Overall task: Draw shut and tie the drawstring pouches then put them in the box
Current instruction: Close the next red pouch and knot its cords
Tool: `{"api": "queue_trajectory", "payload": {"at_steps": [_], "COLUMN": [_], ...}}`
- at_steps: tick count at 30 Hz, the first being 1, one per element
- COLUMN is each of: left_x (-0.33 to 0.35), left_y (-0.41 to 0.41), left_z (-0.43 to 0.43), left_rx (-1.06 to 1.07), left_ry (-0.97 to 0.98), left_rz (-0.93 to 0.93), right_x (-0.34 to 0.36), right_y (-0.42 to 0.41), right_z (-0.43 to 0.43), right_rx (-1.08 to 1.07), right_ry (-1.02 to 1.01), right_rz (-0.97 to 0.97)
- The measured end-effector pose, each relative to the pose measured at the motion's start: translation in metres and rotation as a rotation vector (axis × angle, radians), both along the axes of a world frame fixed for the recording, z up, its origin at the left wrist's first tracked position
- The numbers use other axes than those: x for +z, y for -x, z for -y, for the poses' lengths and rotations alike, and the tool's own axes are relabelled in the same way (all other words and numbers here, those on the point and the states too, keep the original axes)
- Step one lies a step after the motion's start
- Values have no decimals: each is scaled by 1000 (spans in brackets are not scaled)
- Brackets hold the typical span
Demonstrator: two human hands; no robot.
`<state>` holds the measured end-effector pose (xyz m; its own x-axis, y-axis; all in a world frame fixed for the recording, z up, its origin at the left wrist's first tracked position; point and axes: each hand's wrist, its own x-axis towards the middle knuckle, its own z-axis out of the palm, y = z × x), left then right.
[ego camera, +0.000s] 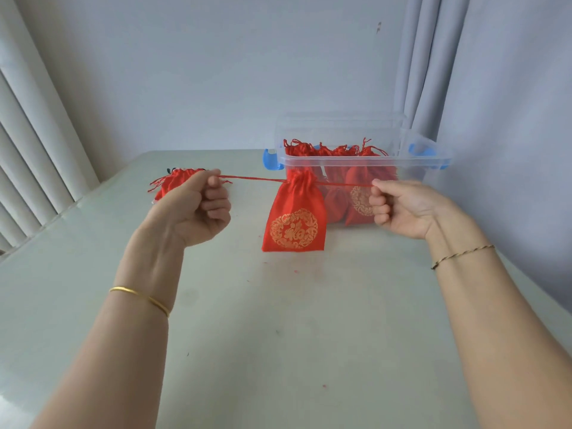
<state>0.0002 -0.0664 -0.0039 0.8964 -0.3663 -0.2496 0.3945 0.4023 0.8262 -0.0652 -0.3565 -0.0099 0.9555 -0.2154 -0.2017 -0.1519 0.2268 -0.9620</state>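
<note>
Head view: one red pouch [294, 221] with a gold round emblem stands upright on the surface [278, 320], just in front of the clear box [427, 162]. Its neck is gathered shut. The red drawstring [257, 178] runs taut to both sides of the neck.

Left grip [198, 209]: fingers curled, thumb and forefinger pinching the left end of the drawstring. Right grip [399, 209]: fingers curled, pinching the right end. Both are level with the pouch neck and well apart.

The box holds several red pouches in the box [340, 150], cords up; it has blue latches [270, 161] at its ends. A small pile of loose pouches [173, 181] lies on the surface behind the left grip.

Gold bangle [139, 297] on the left wrist, thin cord bracelet [461, 255] on the right.
</note>
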Motion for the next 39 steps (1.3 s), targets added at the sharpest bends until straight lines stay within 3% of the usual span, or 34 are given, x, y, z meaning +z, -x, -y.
{"api": "queue_trajectory", "payload": {"at_steps": [2, 5, 9, 13, 25, 29, 33, 35, 39], "left_x": [0, -1, 10, 28, 35, 33, 33, 32, 33], "left_y": [-1, -2, 3, 23, 58, 58, 54, 52, 52], "left_z": [-2, 3, 9, 28, 56, 57, 55, 54, 52], "left_rx": [-10, 42, 140, 57, -126, -98, -100, -102, -109], "left_ry": [160, 235, 224, 90, -484, -461, -385, -366, -318], "left_rz": [-72, -63, 170, 443, 851, 870, 804, 786, 762], "right_x": [-1, -3, 15, 39, 61, 57, 51, 46, 42], "right_y": [-1, -3, 1, 11, 31, 27, 21, 20, 20], "right_z": [5, 4, -6, -23, -88, -86, -75, -74, -79], "right_rx": [-38, -50, -75, -59, 58, 80, 59, 127, 289], "right_ry": [-44, -40, 23, 128, 436, 392, 407, 461, 374], "right_rz": [-3, 1, 97, 263, 563, 537, 379, 303, 306]}}
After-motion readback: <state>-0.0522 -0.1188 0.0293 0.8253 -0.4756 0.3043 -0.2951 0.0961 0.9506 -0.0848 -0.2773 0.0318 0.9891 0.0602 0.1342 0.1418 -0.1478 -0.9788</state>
